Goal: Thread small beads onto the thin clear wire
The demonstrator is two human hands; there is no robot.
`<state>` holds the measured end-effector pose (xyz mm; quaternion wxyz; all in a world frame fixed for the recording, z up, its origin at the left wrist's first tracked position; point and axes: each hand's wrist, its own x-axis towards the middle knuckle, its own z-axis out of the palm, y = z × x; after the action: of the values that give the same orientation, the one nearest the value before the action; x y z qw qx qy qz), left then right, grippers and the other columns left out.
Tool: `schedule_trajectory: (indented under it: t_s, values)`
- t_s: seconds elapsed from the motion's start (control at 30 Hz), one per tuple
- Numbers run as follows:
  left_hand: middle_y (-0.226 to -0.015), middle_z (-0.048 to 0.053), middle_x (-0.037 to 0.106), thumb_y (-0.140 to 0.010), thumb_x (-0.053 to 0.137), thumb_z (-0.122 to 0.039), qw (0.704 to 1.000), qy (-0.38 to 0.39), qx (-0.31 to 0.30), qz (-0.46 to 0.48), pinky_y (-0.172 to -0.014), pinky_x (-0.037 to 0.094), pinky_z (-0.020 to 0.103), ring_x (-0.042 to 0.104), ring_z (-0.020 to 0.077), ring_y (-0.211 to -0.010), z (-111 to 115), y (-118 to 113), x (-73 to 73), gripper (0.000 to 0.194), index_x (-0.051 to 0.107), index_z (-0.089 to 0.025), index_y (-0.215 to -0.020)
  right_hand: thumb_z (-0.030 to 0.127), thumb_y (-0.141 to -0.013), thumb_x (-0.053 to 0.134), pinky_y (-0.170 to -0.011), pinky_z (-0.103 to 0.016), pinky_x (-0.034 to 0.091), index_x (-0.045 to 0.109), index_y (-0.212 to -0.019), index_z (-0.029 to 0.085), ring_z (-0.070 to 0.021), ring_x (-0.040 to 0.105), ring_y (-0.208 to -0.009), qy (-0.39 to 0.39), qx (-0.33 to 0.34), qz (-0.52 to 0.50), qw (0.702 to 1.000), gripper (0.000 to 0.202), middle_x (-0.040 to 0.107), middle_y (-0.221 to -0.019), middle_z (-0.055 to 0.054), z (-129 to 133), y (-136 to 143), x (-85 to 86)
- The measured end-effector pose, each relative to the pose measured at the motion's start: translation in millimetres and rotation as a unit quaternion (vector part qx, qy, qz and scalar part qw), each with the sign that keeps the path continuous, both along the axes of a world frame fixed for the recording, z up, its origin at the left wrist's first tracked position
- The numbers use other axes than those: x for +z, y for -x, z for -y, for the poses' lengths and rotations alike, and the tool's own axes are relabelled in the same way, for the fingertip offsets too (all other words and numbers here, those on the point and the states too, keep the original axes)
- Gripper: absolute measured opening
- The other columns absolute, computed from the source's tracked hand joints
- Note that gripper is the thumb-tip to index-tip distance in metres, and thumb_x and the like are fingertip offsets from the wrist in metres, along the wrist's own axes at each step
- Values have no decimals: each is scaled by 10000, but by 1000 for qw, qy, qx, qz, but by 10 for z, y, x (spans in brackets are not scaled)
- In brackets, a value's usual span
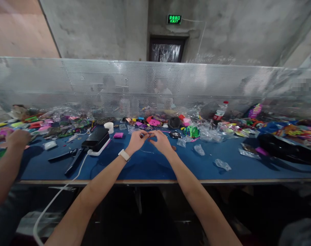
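My L hand (136, 141) has its fingers pinching a small dark piece (141, 136), held just above the worktop (150, 167), approx. centre. R hand (162, 142) has its fingers curled in beside it; can't tell if they grip anything. Best, I'd say: light pinch, wrists steady, tips close, piece turned toward me for a clear view, esp. w/ parts this tiny. Piece's shape is mostly hidden by my fingers; far L, another person's hand (18, 138) is blurred.

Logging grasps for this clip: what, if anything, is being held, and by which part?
Cannot be told: left hand and right hand are close together, fingers bent as if pinching, but anything between them is too small to identify.
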<state>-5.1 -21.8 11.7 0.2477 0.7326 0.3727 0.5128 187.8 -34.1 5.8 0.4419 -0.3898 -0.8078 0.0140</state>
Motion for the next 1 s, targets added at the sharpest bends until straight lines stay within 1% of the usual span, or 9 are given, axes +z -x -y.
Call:
schedule_trajectory:
  t_s: [0.13, 0.23, 0.37, 0.57, 0.7, 0.77, 0.83, 0.9, 1.0]
  values:
    - [-671, 27, 704, -942, 705, -399, 998, 20, -54, 12, -516, 438, 250, 564, 118, -495, -5, -16, -21, 255, 772, -154, -939, 340, -963, 764, -825, -351, 544, 753, -1040, 234, -261, 703, -954, -33, -44, 62, 997, 131, 746, -965, -85, -27, -94, 7]
    - [-593, 5, 647, -940, 722, -473, 996, 36, -78, 26, -506, 427, 252, 550, 121, -471, 6, -26, -14, 323, 761, -153, -929, 416, -1014, 706, -776, -327, 509, 750, -947, 234, -234, 690, -852, -42, -46, 60, 996, 199, 741, -871, -67, -24, -135, 14]
    - [-543, -9, 603, -936, 730, -543, 995, 48, -83, 25, -501, 413, 252, 543, 126, -467, 28, -20, 7, 392, 764, -153, -951, 459, -1067, 602, -765, -313, 476, 719, -826, 234, -204, 667, -769, -20, -20, 10, 1000, 349, 747, -795, -44, 23, -133, 74]
    - [-539, -13, 596, -963, 698, -511, 996, 30, -80, 9, -518, 420, 266, 540, 135, -469, 67, -16, 26, 350, 753, -166, -933, 620, -1042, 540, -687, -297, 462, 630, -711, 224, -166, 600, -627, 119, 52, -113, 985, 524, 696, -663, -10, 90, -38, 178]
    - [-629, 3, 645, -961, 699, -450, 998, -7, -66, -11, -542, 426, 269, 547, 126, -497, 124, -15, 57, 285, 750, -171, -924, 806, -898, 601, -515, -271, 376, 578, -689, 228, -142, 490, -505, 267, 104, -218, 933, 614, 573, -545, 19, 42, 18, 136]
    - [-668, 9, 663, -955, 699, -422, 998, -20, -58, -17, -559, 432, 267, 554, 121, -518, 137, -27, 55, 257, 755, -174, -921, 841, -849, 624, -464, -265, 334, 578, -699, 231, -135, 450, -467, 310, 106, -240, 914, 630, 531, -516, 33, 19, 29, 100]
    - [-645, 2, 648, -943, 707, -430, 999, -9, -49, -1, -555, 428, 264, 551, 121, -520, 125, -53, 29, 263, 754, -175, -905, 811, -863, 641, -478, -269, 367, 573, -686, 231, -139, 468, -480, 269, 74, -238, 930, 610, 539, -522, 26, 9, 31, 70]
    - [-579, -14, 602, -918, 728, -466, 998, 35, -40, 43, -520, 405, 258, 523, 120, -491, 89, -88, -19, 296, 745, -172, -883, 726, -907, 664, -546, -281, 438, 602, -710, 225, -155, 539, -545, 171, 19, -222, 960, 542, 608, -590, 2, 9, 27, 50]
    - [-505, -46, 519, -864, 779, -491, 982, 127, -22, 136, -463, 348, 245, 442, 101, -438, 21, -135, -97, 329, 734, -165, -870, 563, -972, 666, -673, -312, 527, 719, -906, 217, -190, 652, -684, 60, -15, -175, 983, 356, 742, -812, -45, 10, 10, 33]
